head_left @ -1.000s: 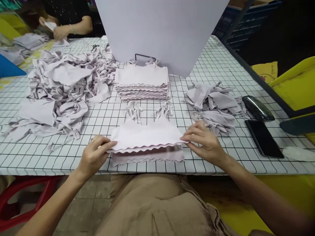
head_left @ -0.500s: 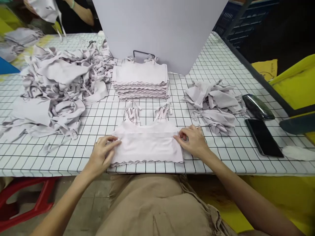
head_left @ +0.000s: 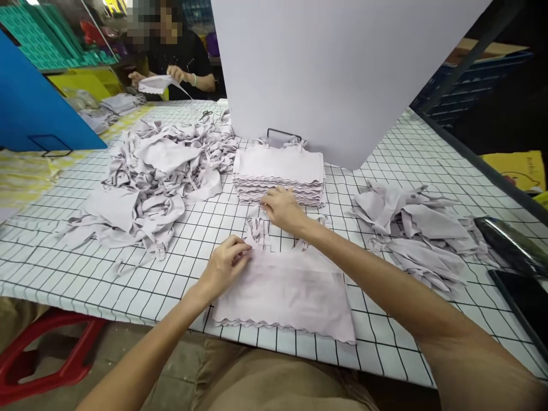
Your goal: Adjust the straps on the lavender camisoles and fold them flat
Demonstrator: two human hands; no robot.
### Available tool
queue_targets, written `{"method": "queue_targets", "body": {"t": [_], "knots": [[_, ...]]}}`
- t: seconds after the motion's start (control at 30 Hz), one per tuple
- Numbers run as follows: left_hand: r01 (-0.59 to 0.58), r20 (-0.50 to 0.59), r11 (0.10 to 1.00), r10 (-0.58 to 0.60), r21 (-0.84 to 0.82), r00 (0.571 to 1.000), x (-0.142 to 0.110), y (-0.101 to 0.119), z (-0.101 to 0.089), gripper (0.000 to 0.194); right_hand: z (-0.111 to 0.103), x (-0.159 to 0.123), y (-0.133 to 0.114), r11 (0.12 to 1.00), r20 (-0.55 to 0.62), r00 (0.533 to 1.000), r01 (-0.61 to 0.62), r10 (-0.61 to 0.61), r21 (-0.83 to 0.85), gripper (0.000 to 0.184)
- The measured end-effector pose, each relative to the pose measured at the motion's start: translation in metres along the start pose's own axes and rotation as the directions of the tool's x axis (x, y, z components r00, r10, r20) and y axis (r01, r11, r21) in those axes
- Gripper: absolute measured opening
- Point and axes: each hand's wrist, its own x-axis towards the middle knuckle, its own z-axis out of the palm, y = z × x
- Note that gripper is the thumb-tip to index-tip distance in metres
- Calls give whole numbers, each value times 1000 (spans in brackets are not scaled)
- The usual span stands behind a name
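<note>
A pale pinkish-grey bra top (head_left: 286,291) lies flat near the table's front edge, its scalloped hem toward me. My left hand (head_left: 226,262) pinches its upper left edge beside the gathered left strap (head_left: 257,231). Reaching across the garment, my right hand (head_left: 285,211) has its fingers bent together just beyond the top of that strap. What lies between those fingertips is hidden. The right forearm covers part of the right strap. Right behind this hand sits a neat stack of folded bra tops (head_left: 278,165) with wavy edges.
A heap of tangled tops (head_left: 166,154) spreads on the left, a smaller pile (head_left: 411,222) on the right. Beside that pile are a shiny dark object (head_left: 514,245) and a phone (head_left: 524,302). A pale panel (head_left: 325,74) stands behind the stack. Across the table a person (head_left: 180,63) handles fabric.
My right hand has left the garment's right edge and moved forward and left to the left strap. The left hand stays at the upper left edge. The view has turned left and up.
</note>
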Motion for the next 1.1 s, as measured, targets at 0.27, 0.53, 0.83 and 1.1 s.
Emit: {"method": "queue_targets", "body": {"t": [0.27,0.53,0.83,1.1], "knots": [[194,-100,961,-216,-196,971,19,-10,-38,17,24,42,12,995,-52,995,82,-80,51,25],[364,74,684,-415,-632,907,52,-16,-48,48,-10,6,-15,442,-163,984,179,-73,879,10],[475,387,633,-285,-612,877,34,1,-65,32,-33,-11,-25,510,-9,897,260,-443,820,24],[352,176,774,-306,-526,936,-38,37,-45,14,-16,-72,-47,630,-181,828,529,-531,569,25]]}}
